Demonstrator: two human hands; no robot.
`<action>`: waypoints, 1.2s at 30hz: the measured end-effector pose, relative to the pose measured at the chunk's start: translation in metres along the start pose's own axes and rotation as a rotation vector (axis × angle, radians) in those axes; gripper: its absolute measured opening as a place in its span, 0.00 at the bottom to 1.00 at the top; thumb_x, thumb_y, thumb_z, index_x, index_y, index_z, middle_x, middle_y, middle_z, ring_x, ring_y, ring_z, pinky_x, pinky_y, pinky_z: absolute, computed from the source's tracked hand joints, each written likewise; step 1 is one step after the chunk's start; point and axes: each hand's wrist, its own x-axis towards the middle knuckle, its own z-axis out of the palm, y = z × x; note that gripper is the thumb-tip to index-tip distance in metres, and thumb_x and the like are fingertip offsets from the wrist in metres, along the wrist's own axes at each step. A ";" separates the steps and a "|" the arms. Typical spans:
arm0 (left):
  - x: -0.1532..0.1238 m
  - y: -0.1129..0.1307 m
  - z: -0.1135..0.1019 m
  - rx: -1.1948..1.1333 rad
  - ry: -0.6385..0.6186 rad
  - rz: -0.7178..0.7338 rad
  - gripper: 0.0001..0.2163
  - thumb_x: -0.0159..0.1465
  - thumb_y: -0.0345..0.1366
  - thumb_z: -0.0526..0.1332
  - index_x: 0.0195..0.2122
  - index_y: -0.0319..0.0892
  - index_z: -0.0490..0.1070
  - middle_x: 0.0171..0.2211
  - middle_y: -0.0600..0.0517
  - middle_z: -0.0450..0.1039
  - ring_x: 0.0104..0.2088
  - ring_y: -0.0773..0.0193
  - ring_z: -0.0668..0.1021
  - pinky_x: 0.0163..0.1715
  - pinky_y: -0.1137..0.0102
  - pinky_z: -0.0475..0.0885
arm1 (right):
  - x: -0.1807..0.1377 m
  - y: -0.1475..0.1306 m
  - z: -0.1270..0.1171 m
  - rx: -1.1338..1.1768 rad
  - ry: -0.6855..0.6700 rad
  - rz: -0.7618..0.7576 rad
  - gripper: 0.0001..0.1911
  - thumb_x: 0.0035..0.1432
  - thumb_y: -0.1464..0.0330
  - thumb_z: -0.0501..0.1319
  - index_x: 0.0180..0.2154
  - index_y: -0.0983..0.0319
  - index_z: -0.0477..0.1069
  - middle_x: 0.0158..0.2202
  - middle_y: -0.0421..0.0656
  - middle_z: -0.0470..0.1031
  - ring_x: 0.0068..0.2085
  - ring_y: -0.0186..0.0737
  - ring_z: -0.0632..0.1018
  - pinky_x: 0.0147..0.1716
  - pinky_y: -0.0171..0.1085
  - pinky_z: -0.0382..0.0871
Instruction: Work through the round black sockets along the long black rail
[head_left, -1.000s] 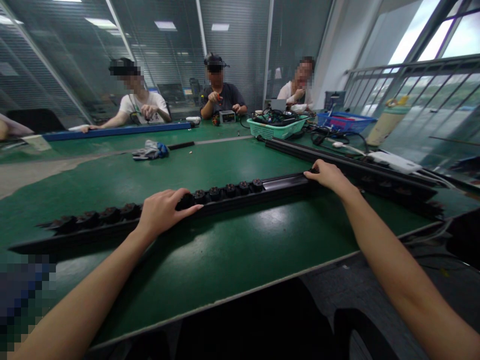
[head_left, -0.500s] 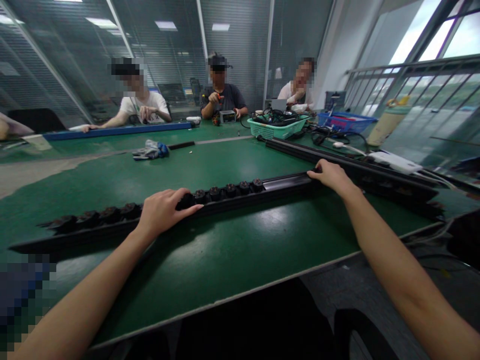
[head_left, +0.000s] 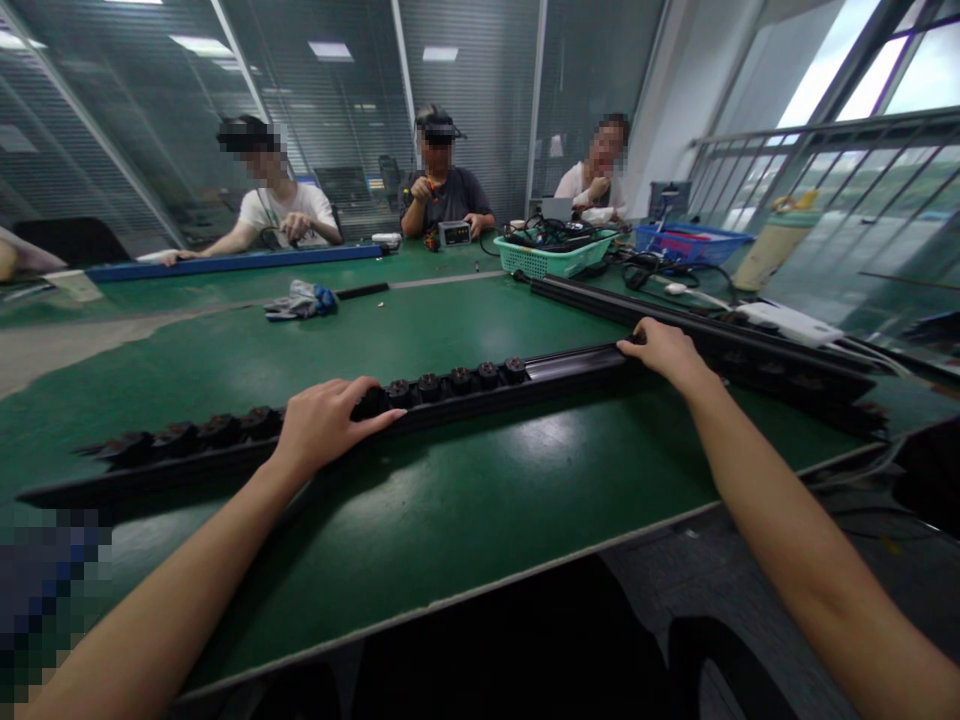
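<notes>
A long black channel-shaped rail (head_left: 450, 408) lies slantwise across the green table, its right end farther from me. Several round black socket modules (head_left: 460, 380) sit in a row along it. Toward the right end a stretch of the channel (head_left: 574, 362) shows no modules. My left hand (head_left: 322, 420) is closed over the middle of the rail, thumb along the near side and fingers over the modules; it hides a few of them. At the right end, my right hand (head_left: 664, 350) grips the rail between thumb and fingers. Those fingertips are partly hidden.
Another long black rail (head_left: 705, 340) lies at the right. Farther back are a green basket (head_left: 536, 262) of cables, a blue basket (head_left: 697, 250), a white power strip (head_left: 791, 325) and gloves (head_left: 301, 300). Three people sit across the table, one touching a blue bar (head_left: 240, 263).
Both my hands and the rail stay practically still. Across the table, the person in the middle has slightly moved the hand with the tool.
</notes>
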 end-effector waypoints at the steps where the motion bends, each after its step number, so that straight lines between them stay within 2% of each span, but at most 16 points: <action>1: 0.000 0.000 0.000 0.000 0.000 0.003 0.36 0.68 0.71 0.49 0.52 0.45 0.79 0.41 0.42 0.83 0.39 0.48 0.82 0.34 0.65 0.67 | 0.000 0.000 0.000 0.001 0.003 -0.003 0.17 0.65 0.54 0.62 0.47 0.59 0.74 0.48 0.55 0.81 0.50 0.61 0.81 0.47 0.50 0.71; 7: 0.000 0.000 0.000 0.007 0.013 0.019 0.37 0.68 0.71 0.48 0.51 0.43 0.79 0.40 0.42 0.83 0.39 0.49 0.82 0.34 0.65 0.67 | 0.001 0.000 0.000 -0.034 -0.010 0.014 0.20 0.67 0.53 0.62 0.50 0.61 0.74 0.50 0.57 0.81 0.52 0.63 0.80 0.49 0.51 0.70; 17: 0.000 -0.001 0.001 0.003 0.018 0.014 0.38 0.68 0.72 0.47 0.51 0.44 0.79 0.40 0.42 0.83 0.39 0.50 0.82 0.34 0.65 0.66 | -0.002 -0.001 0.000 -0.101 -0.017 0.032 0.23 0.71 0.53 0.58 0.55 0.62 0.72 0.53 0.58 0.80 0.55 0.60 0.79 0.51 0.50 0.69; 28: 0.000 -0.001 0.002 -0.007 0.013 0.004 0.36 0.68 0.71 0.50 0.52 0.44 0.80 0.40 0.42 0.83 0.38 0.50 0.82 0.34 0.66 0.66 | -0.005 -0.003 -0.002 -0.116 -0.015 0.059 0.23 0.71 0.53 0.57 0.56 0.62 0.72 0.53 0.58 0.80 0.55 0.60 0.79 0.52 0.50 0.69; 36: 0.000 -0.001 0.002 0.017 0.025 0.025 0.38 0.69 0.71 0.47 0.52 0.43 0.80 0.40 0.42 0.83 0.39 0.49 0.82 0.33 0.65 0.65 | -0.003 -0.001 -0.003 -0.087 -0.018 0.087 0.22 0.70 0.53 0.59 0.56 0.62 0.73 0.53 0.58 0.80 0.55 0.59 0.79 0.52 0.51 0.69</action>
